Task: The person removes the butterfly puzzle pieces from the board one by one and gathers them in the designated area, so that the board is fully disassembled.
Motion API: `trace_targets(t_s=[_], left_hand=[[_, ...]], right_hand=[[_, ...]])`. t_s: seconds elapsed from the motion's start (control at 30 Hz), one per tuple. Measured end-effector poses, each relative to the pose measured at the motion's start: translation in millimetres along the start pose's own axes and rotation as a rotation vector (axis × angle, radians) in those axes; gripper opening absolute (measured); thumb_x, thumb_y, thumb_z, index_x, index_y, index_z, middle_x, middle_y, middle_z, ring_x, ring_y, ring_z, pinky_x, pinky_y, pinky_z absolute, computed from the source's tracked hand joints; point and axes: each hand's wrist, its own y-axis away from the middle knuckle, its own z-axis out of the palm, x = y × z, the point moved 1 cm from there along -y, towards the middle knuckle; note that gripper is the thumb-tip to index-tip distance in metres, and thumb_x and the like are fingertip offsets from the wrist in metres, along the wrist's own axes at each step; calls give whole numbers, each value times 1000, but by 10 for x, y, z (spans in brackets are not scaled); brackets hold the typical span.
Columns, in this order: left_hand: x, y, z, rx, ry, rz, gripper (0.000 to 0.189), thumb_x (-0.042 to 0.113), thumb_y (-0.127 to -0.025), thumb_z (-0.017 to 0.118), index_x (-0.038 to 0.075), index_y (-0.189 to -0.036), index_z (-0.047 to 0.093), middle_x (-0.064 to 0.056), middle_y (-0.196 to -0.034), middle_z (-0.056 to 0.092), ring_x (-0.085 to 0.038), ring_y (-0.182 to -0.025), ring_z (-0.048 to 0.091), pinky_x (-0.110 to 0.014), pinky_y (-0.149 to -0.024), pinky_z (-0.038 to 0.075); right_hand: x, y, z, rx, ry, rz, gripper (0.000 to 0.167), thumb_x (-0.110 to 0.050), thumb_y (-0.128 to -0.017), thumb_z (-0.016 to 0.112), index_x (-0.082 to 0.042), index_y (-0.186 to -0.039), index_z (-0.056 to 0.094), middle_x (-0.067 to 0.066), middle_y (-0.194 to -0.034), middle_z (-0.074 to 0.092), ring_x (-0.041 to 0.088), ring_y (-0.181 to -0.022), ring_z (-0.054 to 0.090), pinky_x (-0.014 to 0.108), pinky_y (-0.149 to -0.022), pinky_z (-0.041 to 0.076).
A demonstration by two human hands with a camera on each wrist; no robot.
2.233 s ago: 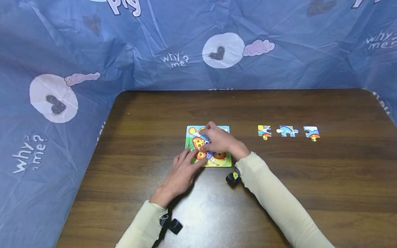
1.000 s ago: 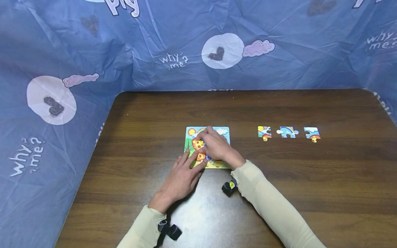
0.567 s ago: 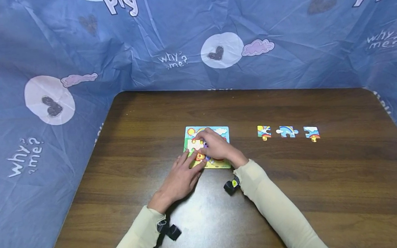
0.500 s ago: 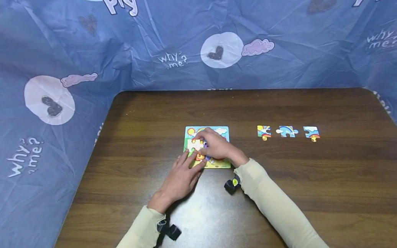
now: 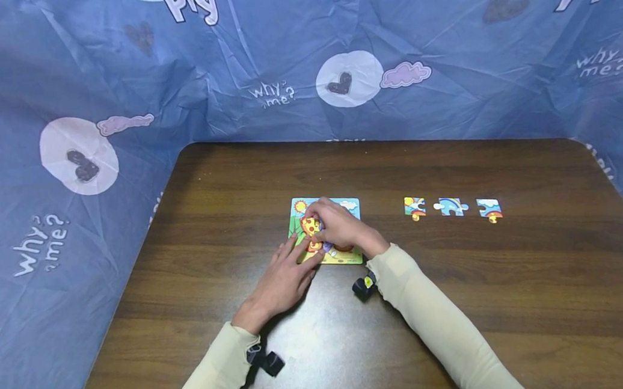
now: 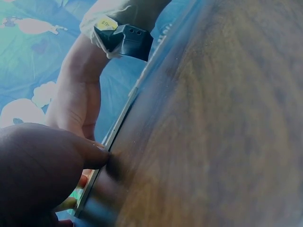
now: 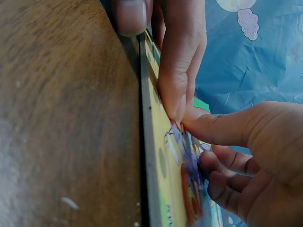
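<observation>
A jigsaw puzzle board (image 5: 355, 255) with a bright cartoon picture lies flat at the middle of the table. My right hand (image 5: 337, 224) reaches over it from the right, thumb and curled fingers pinching a yellow puzzle piece (image 5: 310, 225) with red spots at the board's left middle. My left hand (image 5: 282, 278) rests along the board's lower left, its fingers spread and fairly straight on the picture. In the right wrist view the right thumb (image 7: 218, 126) meets the left hand's fingertips on the board. The left wrist view has the left thumb (image 6: 92, 155) against the board's edge.
To the right of the board, three loose puzzle pieces lie in a row: one with a sun (image 5: 414, 206), one with a rainbow (image 5: 451, 206) and one with a cloud (image 5: 488, 208). A blue printed cloth (image 5: 258, 53) stands behind the brown table (image 5: 513, 289).
The right hand has shifted slightly left over the board. The spot at its fingertips turned pale white half a second ago and shows yellow and red again now. The left hand has hardly moved.
</observation>
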Motion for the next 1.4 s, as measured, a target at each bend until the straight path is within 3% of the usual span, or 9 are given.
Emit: trace_targets(t_s=[0.17,0.4,0.5,0.67,1.0,1.4], left_hand=[[-5,-1,4,0,-10,7,39,24,-103,52,21,-142,58,-16,-157,43,-49,-147,33,-65,-115,35],[-15,10,12,-11,-15,2,41,25,-103,53,22,-144,56,-18,-159,40,-48,-148,32,-65,-115,35],[-12,15,6,-24,-16,1,42,25,-103,53,22,-145,55,-17,-159,40,-48,-149,31,-65,-116,34],[-3,17,-2,-29,-12,3,42,24,-103,54,21,-144,55,-17,-160,39,-49,-149,30,-65,-116,33],[-13,26,2,-42,-11,3,43,24,-103,53,21,-146,53,-20,-159,37,-48,-150,27,-65,-117,32],[-32,25,5,-78,38,-16,43,25,-104,50,21,-147,51,-22,-164,28,-47,-153,20,-66,-120,26]], right_hand=[[-32,-8,-26,-13,49,-11,47,-16,-81,83,-8,-124,65,11,-127,60,24,-108,60,40,-97,52],[-53,-37,-57,-31,113,-68,52,-19,-77,87,-4,-122,68,13,-117,63,23,-99,58,37,-89,53],[-60,-54,-71,-25,137,-89,50,-21,-75,88,-3,-119,70,14,-117,66,24,-105,60,38,-93,53],[-30,-75,-64,-2,127,-115,45,-21,-76,88,-4,-115,72,13,-116,68,25,-104,62,38,-94,54],[62,-82,-43,28,127,-185,39,-24,-82,83,-4,-114,73,10,-103,68,16,-84,59,29,-75,52],[52,-55,-55,25,134,-187,35,-22,-86,78,-4,-116,73,10,-109,70,16,-90,60,29,-79,53]])
